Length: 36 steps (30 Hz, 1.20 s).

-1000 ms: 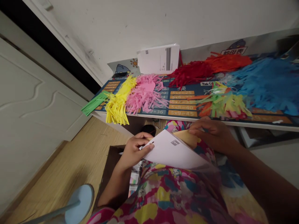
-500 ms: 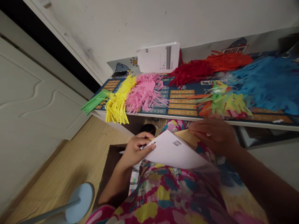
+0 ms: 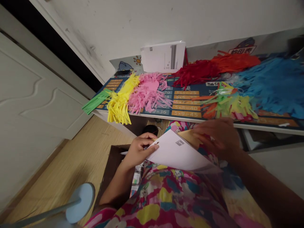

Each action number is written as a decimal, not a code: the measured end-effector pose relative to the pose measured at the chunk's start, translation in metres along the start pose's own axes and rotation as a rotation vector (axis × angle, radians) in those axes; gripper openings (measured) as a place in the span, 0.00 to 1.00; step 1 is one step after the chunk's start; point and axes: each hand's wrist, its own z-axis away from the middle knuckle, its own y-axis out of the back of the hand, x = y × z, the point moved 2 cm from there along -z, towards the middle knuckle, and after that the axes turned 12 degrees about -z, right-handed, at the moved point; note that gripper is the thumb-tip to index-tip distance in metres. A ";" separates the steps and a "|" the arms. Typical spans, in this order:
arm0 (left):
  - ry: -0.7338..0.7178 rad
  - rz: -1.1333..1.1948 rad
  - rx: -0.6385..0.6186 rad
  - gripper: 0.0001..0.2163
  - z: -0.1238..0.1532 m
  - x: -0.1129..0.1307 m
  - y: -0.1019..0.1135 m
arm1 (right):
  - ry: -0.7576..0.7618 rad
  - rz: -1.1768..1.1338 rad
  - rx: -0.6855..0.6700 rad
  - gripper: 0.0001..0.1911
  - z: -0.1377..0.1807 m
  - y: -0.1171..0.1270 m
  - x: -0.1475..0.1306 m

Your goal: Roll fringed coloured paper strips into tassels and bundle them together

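Observation:
My left hand (image 3: 139, 152) is closed on the left edge of a white sheet (image 3: 177, 153) with a small grey mark, held over my lap in flowered cloth (image 3: 171, 196). Behind the sheet shows a tan paper (image 3: 190, 137). My right hand (image 3: 219, 136) lies over that tan paper at its right side, fingers bent and blurred by motion; I cannot tell whether it grips it.
A desk (image 3: 190, 120) ahead carries fringed paper piles: green (image 3: 95, 101), yellow (image 3: 120, 103), pink (image 3: 148, 93), red (image 3: 196, 71), orange (image 3: 234, 61), blue (image 3: 273, 84) and mixed colours (image 3: 226, 104). White booklet (image 3: 163, 57) leans on the wall. A brown box (image 3: 112, 167) and a pale blue stool (image 3: 78, 202) stand at left.
My right hand has slid a little to the right and down over the tan paper. The left hand and the white sheet have barely moved.

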 end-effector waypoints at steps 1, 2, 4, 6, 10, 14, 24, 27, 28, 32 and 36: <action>-0.004 -0.002 -0.003 0.10 0.000 0.001 0.000 | -0.057 -0.030 -0.010 0.03 -0.001 -0.001 0.002; -0.010 -0.004 -0.006 0.10 0.000 0.001 0.000 | -0.105 -0.054 -0.021 0.04 -0.002 -0.002 0.004; -0.019 -0.008 -0.012 0.09 0.000 0.002 0.000 | -0.152 -0.090 -0.047 0.04 -0.005 -0.003 0.006; -0.027 -0.016 -0.014 0.10 -0.001 0.003 0.000 | -0.162 -0.102 -0.064 0.05 -0.007 -0.003 0.008; -0.032 -0.036 -0.017 0.11 0.000 0.004 0.000 | -0.083 -0.010 -0.062 0.07 -0.008 -0.001 0.006; -0.022 -0.021 -0.019 0.12 -0.001 0.003 -0.001 | 0.103 0.133 -0.003 0.10 0.002 0.001 0.000; 0.069 0.044 0.012 0.08 -0.001 -0.007 -0.006 | 0.003 -0.038 0.030 0.05 0.016 0.001 0.008; 0.128 0.035 0.089 0.08 -0.003 -0.015 -0.010 | -0.255 -0.287 0.197 0.05 0.014 0.013 -0.013; 0.144 0.026 0.126 0.08 -0.004 -0.018 -0.013 | -0.372 -0.381 0.275 0.05 0.015 0.014 -0.024; 0.172 -0.035 0.275 0.08 -0.009 -0.026 -0.030 | -0.862 -0.870 0.363 0.04 0.024 -0.024 -0.063; 0.219 -0.087 0.348 0.08 -0.009 -0.029 -0.044 | -1.305 -1.106 0.371 0.09 0.033 -0.091 -0.064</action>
